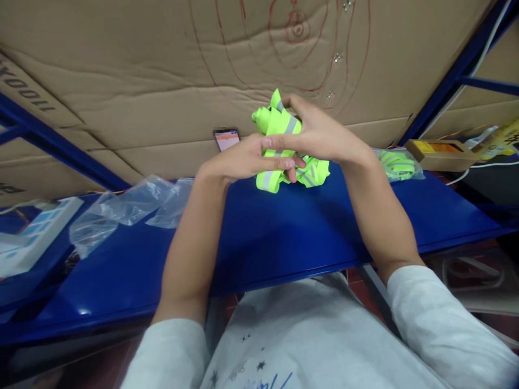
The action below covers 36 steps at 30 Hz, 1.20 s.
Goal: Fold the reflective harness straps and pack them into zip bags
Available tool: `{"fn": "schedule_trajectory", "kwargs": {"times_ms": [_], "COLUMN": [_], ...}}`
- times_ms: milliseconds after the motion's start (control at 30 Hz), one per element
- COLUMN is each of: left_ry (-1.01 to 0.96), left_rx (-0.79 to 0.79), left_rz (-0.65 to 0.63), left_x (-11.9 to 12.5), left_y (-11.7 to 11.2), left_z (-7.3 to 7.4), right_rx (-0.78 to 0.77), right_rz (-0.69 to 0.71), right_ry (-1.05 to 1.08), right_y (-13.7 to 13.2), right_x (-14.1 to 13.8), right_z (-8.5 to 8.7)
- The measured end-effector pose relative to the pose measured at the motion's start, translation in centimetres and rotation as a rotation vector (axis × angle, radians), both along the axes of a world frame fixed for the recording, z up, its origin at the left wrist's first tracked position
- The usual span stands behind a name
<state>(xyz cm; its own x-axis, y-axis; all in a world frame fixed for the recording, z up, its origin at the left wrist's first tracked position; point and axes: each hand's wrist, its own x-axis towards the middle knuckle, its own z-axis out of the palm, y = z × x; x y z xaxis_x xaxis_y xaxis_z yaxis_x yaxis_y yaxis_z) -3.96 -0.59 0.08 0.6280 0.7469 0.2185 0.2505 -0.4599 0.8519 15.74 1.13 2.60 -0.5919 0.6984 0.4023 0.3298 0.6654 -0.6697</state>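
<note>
A neon yellow-green reflective strap [290,125] with silver bands is gathered in a loose roll above the blue shelf. My right hand [310,129] is closed round it from the right, its thumb pointing left. From the left, my left hand [251,155] also grips the strap, with its thumb across the front and its other fingers mostly hidden. A round green knob-like end [261,119] sticks out at the roll's upper left. Below the hands, more of the same strap hangs in loops and lies bunched near the shelf.
Clear plastic bags [138,202] lie to the left, near a white and blue box [40,235]. A phone [227,139] leans against the cardboard wall [154,108]. At the right are a bagged green strap [399,163] and an open cardboard box [440,154] on the blue shelf [284,237].
</note>
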Motion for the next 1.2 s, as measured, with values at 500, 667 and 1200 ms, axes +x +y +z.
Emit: {"fn": "schedule_trajectory", "kwargs": {"times_ms": [500,667,1200], "left_ry": [-0.022,-0.176,0.048], "left_rx": [-0.122,-0.145,0.055], "left_rz": [0.003,0.035,0.031], "left_x": [-0.4,-0.2,-0.8], "left_y": [1.0,1.6,-1.4], "left_z": [-0.5,-1.1,1.9], "right_rx": [0.050,0.081,-0.317], "right_rz": [0.015,-0.029,0.137], "right_ry": [0.127,0.213,0.359], "right_y": [-0.5,-0.5,-1.0], "right_x": [0.1,-0.3,-1.4], "right_z": [0.6,0.6,0.9]}}
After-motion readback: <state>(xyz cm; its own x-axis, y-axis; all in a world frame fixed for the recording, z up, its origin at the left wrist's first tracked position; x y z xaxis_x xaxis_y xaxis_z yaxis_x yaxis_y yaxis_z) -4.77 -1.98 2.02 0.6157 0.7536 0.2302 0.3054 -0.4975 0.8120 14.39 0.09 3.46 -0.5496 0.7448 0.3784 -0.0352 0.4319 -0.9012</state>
